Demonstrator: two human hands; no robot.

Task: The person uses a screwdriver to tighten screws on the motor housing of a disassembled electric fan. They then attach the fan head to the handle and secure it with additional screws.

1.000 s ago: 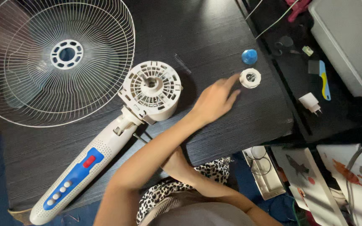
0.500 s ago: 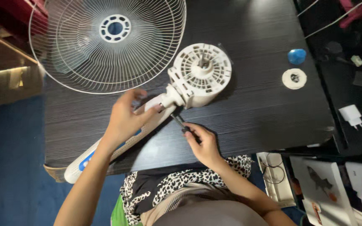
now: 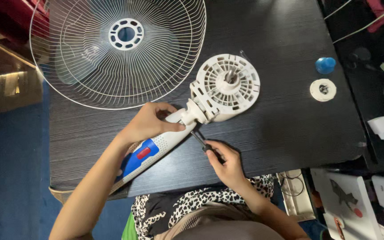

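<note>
On a dark bench (image 3: 290,124), the white fan body (image 3: 192,111) is gripped at its neck by the left hand (image 3: 150,122). A screwdriver (image 3: 203,143) clenched in the right hand (image 3: 227,164) meets the joint; its tip could slip off. A wire guard (image 3: 121,49) lies beside.

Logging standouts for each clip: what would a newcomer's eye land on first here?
The big white wire fan guard lying flat at the dark table's far left. Below it, the left hand grips the white-and-blue fan body while the right hand holds a screwdriver against its neck, beside the round motor housing.
</note>
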